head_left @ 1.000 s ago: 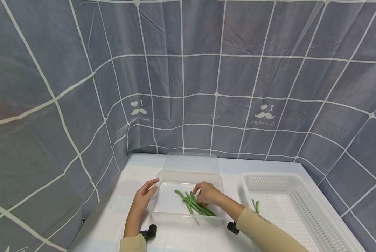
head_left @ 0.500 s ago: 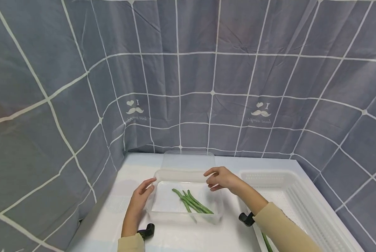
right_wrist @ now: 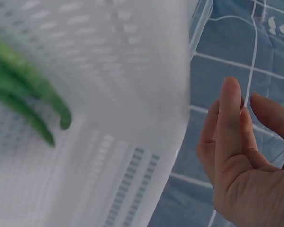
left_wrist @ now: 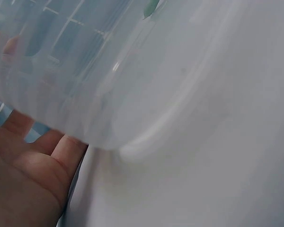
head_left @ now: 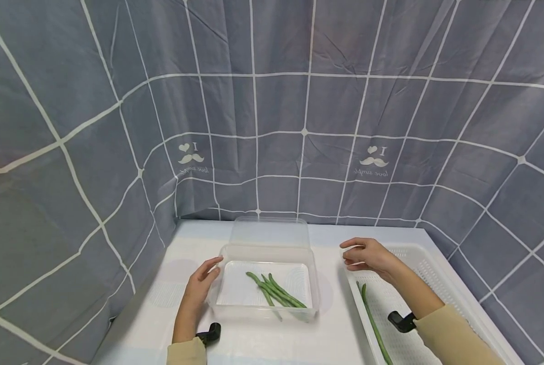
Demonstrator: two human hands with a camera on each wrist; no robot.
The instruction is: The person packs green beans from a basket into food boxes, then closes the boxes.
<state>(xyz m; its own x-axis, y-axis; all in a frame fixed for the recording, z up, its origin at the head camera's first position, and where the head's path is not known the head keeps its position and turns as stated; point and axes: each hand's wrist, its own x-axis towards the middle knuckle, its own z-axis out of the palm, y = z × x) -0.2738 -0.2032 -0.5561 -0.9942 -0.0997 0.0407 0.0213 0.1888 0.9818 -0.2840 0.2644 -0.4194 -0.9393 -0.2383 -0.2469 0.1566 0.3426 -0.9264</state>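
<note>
Several green beans [head_left: 278,294] lie in a loose bunch inside a clear plastic container [head_left: 267,249]. My left hand [head_left: 199,288] rests against the container's left side, its fingers fairly straight; the left wrist view shows that hand [left_wrist: 33,175] close by the container wall [left_wrist: 109,85]. Over the left rim of a white perforated basket [head_left: 420,258] hovers my right hand [head_left: 371,257], fingers loosely bent and holding nothing. More green beans [head_left: 373,324] lie along the basket's left side, and the right wrist view shows these beans [right_wrist: 28,80] near a corner.
A flat clear lid [head_left: 269,232] lies behind the container. White-topped table [head_left: 331,324] surface runs between the container and the basket. A grey checked curtain [head_left: 281,111] encloses the back and sides.
My right hand has let go of the beans in the container, lifted, and moved right to the basket. The left hand has stayed at the container's side.
</note>
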